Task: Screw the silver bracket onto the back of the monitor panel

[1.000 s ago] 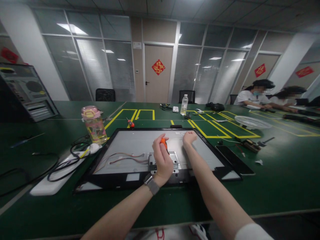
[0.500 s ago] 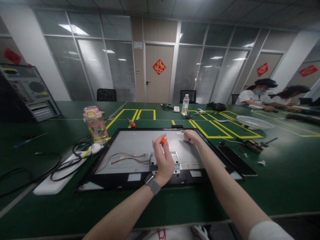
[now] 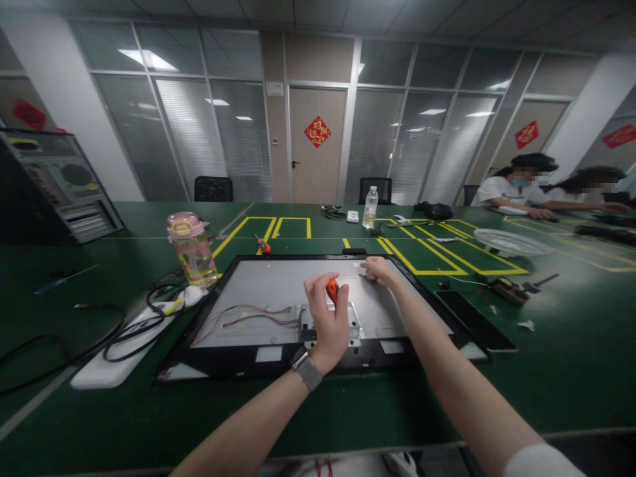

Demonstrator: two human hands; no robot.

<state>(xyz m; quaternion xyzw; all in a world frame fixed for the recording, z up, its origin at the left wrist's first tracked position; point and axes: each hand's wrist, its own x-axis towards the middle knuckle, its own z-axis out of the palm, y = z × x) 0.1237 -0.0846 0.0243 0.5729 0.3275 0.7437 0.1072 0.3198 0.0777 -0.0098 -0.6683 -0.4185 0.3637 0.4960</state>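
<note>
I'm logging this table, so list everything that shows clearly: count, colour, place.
Panel: one, grey and black, centre
Tool: one, orange and black, centre
Bracket: one, silver, on panel
Wires: several, brownish, panel's left
Flask: one, pink, left
Power strip: one, white, left
Cables: several, black, mostly left
Screwdriver: one, blue, far left
Computer: one, black, far left
Phone: one, black, right
Bottle: one, clear, beyond panel
Oval object: one, white, right
Small items: several, mixed, far side
Table: one, green, under panel
Chairs: several, black, background
Signs: four, red, background
People: two, white tops, far right
Watch: one, grey, left arm
Left grip: one, bare, around tool
Right grip: one, bare, panel's far right
</note>
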